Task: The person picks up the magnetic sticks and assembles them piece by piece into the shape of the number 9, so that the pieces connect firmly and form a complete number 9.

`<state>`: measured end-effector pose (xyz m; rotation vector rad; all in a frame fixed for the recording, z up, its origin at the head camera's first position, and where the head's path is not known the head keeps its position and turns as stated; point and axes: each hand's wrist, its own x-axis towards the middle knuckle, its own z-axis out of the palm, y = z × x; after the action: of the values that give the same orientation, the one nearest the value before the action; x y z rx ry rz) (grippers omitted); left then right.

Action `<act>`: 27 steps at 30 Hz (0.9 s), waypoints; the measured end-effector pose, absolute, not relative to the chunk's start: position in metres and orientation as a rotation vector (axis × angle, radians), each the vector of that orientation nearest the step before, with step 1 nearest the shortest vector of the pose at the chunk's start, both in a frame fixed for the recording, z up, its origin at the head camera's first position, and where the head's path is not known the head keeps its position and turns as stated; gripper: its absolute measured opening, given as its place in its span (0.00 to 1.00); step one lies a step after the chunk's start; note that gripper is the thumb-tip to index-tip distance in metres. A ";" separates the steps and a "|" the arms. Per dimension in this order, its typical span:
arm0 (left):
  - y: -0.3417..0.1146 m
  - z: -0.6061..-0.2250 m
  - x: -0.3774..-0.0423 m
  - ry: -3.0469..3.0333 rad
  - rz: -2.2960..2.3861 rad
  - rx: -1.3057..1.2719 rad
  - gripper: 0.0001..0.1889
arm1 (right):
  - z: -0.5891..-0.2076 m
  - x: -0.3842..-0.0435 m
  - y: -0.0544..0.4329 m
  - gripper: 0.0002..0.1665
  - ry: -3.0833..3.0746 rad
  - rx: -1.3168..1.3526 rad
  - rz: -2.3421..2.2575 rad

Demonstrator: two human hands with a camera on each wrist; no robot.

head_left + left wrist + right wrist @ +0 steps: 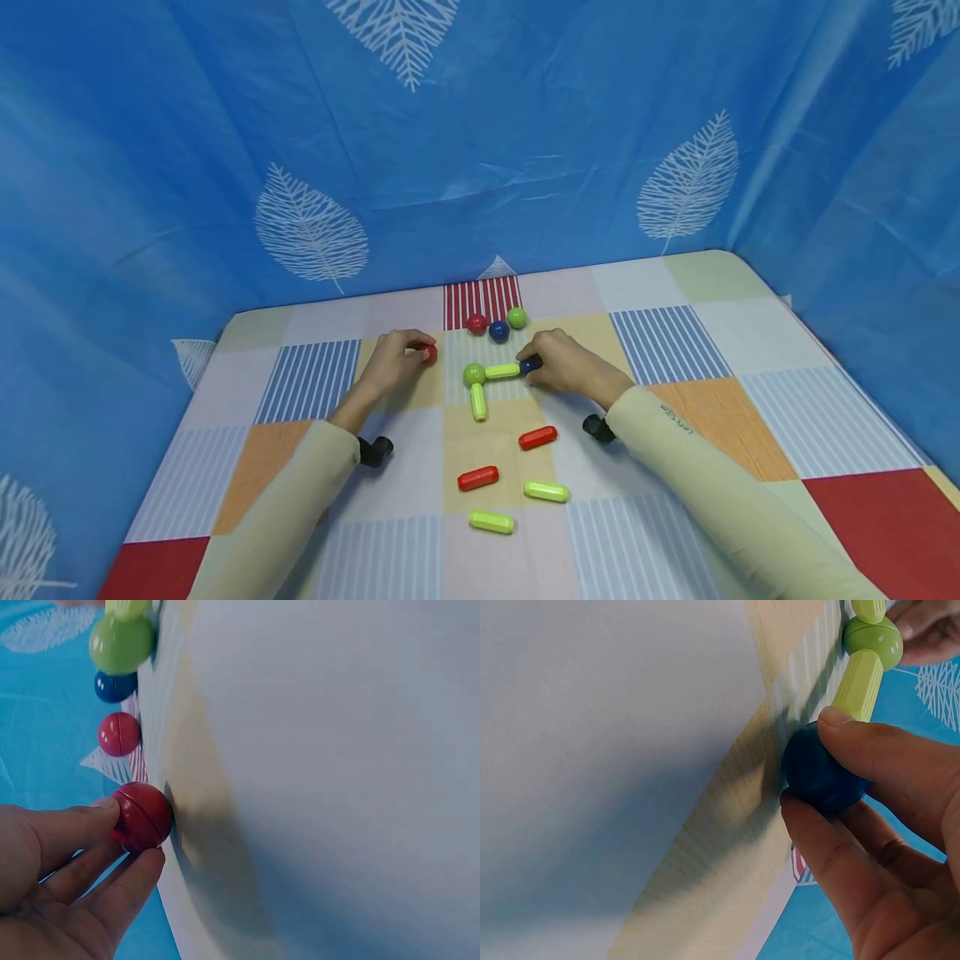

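Note:
My left hand (395,360) pinches a red ball (142,817) between thumb and fingers, close over the cloth. In my right hand (564,362), thumb and fingertips grip a dark blue ball (821,769). That ball sits at the end of a yellow-green rod (502,372), whose other end meets a green ball (474,374). From the green ball a second yellow-green rod (478,402) points toward me, so the joined pieces form a corner. The left wrist view has the green ball beyond the red one.
Behind the corner piece lie a loose red ball (477,324), a blue ball (499,332) and a green ball (517,317). Nearer me are red rods (477,477) and yellow-green rods (491,522) on the patchwork cloth (390,550). A blue curtain (480,150) hangs behind the table.

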<state>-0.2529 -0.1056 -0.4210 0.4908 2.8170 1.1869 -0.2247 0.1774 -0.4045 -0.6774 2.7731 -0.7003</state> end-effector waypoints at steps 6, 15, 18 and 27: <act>-0.108 -0.426 -0.221 2.812 1.237 0.542 0.10 | -0.406 -0.224 0.179 0.20 2.770 -0.657 -0.695; -0.102 -0.428 -0.184 2.752 1.296 0.574 0.10 | -0.408 -0.223 0.179 0.20 2.766 -0.666 -0.693; -0.100 -0.427 -0.175 2.746 1.308 0.560 0.10 | -0.408 -0.223 0.178 0.20 2.766 -0.666 -0.692; -0.091 -0.425 -0.157 2.717 1.269 0.652 0.11 | -0.406 -0.225 0.176 0.20 2.773 -0.640 -0.688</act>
<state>-0.1566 -0.0907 -0.4252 0.6524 2.7175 1.2685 -0.2248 0.1759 -0.4055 -0.6396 2.7728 -0.6882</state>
